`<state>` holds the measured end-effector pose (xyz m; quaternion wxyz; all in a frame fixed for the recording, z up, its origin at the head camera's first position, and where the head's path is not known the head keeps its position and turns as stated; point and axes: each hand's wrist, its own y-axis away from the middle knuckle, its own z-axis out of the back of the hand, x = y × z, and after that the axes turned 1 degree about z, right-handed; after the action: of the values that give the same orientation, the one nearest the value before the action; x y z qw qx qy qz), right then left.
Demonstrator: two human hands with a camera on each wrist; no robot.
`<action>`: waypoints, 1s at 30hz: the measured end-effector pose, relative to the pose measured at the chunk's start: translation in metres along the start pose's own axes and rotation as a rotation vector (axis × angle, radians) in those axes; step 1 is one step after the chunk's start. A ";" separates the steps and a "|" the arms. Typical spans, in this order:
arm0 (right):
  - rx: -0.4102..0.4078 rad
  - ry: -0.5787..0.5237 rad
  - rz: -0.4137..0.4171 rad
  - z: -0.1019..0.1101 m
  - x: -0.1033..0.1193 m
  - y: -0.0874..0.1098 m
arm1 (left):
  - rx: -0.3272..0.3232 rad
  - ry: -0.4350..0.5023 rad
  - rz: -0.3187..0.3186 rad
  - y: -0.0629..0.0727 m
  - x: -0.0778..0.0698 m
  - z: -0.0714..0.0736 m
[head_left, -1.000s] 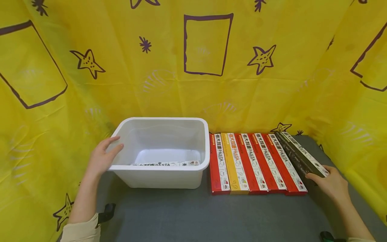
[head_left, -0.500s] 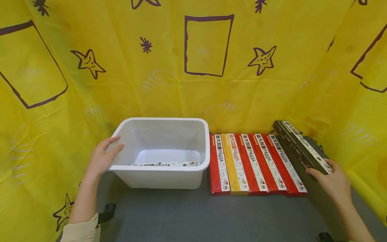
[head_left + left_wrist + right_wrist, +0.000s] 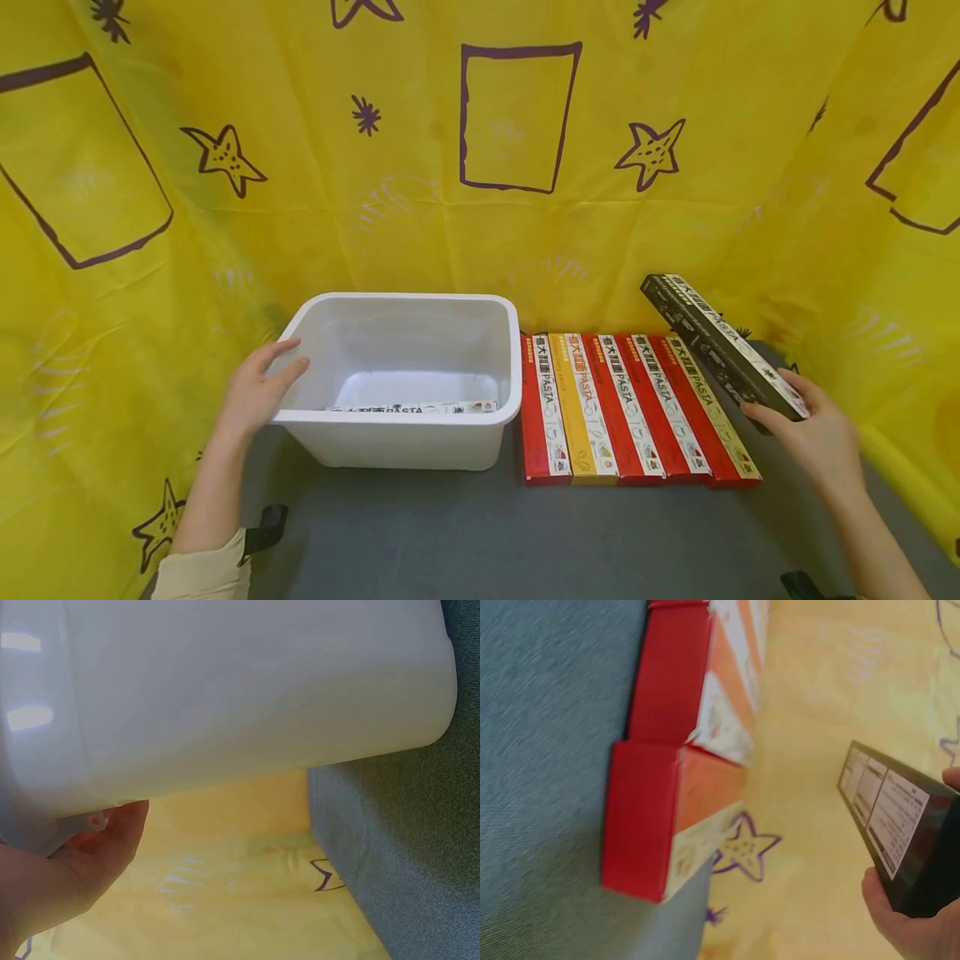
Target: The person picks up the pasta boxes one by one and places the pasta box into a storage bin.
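Observation:
My right hand [image 3: 816, 433] grips the near end of a long black pasta box [image 3: 720, 343] with a white printed strip. The box is raised with its far end tilted up, and its lower side shows white text panels in the right wrist view. On the left, my left hand [image 3: 255, 390] holds the left rim of a white plastic tub [image 3: 405, 442]. Some of its fingers are tucked under the rim, as the left wrist view shows. Inside the tub lies a pasta box [image 3: 420, 408], mostly hidden by the front wall.
Right of the tub, several red pasta boxes [image 3: 534, 433] and a yellow one [image 3: 585, 433] lie side by side on the grey tabletop [image 3: 465, 533]. A yellow patterned cloth [image 3: 420, 242] hangs behind and along both sides.
My right hand has lifted the black pasta box off the tabletop and brought it leftward, its far end rising over the rightmost red box. The left hand and tub have stayed in place.

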<state>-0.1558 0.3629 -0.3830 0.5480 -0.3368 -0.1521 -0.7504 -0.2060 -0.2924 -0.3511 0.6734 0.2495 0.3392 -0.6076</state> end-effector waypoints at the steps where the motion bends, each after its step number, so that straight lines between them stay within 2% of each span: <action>1: -0.004 -0.002 0.010 0.000 0.003 0.001 | 0.000 0.000 -0.001 0.000 0.000 0.000; 18: 0.016 -0.106 0.107 -0.004 0.055 0.009 | 0.000 0.014 0.003 0.001 -0.001 0.000; 26: 0.095 -0.183 0.129 -0.012 0.082 0.013 | -0.004 0.010 0.007 0.000 0.000 0.000; 30: 0.128 -0.245 0.168 -0.016 0.095 0.016 | -0.006 0.005 0.005 -0.001 0.000 -0.001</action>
<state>-0.1630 0.2791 -0.3332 0.6066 -0.4017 -0.2363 -0.6440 -0.2066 -0.2922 -0.3517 0.6748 0.2497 0.3422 -0.6043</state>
